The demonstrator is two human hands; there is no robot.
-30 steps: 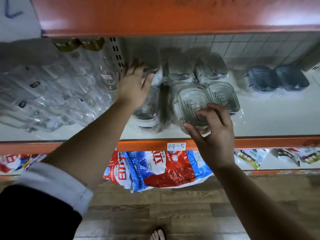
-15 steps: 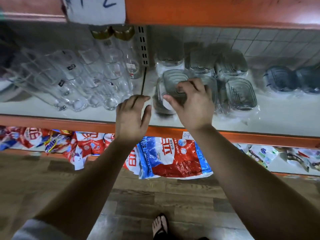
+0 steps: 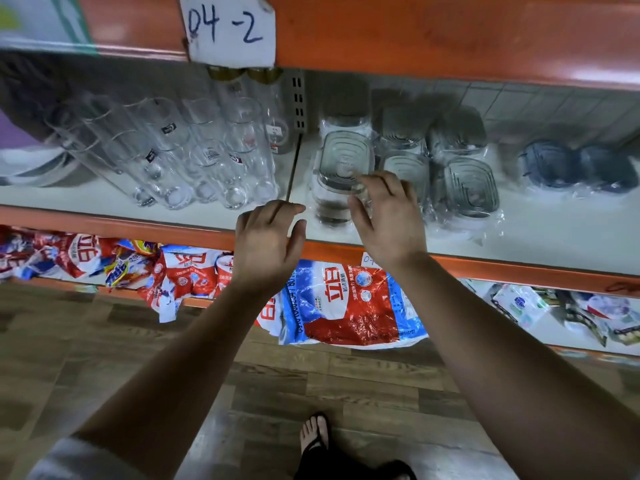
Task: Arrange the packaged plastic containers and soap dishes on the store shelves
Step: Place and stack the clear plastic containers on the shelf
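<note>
The left hand [image 3: 268, 244] hangs over the orange front edge of the shelf [image 3: 554, 237]. Its fingers are loosely curled and it holds nothing. The right hand [image 3: 388, 216] is just beside it, over the shelf, with its fingers spread and a little bent. The fingertips [image 3: 363, 183] touch the front of a wrapped clear container [image 3: 346, 161], which lies on top of a small stack near the front edge. I cannot tell if thumb and finger pinch the wrap or only rest on it.

More wrapped containers [image 3: 471, 185] stand to the right of the stack and in a row behind it, close together. Two dark blue dishes [image 3: 543, 164] in wrap lie further right, well apart from the hands. To the left, rows of glasses [image 3: 194, 157] fill the shelf.

A paper label [image 3: 230, 27] reading "04-2" hangs on the beam above. Red and blue bags [image 3: 346, 306] lie on the lower shelf. A foot [image 3: 313, 434] in a sandal stands on the wooden floor [image 3: 138, 341].
</note>
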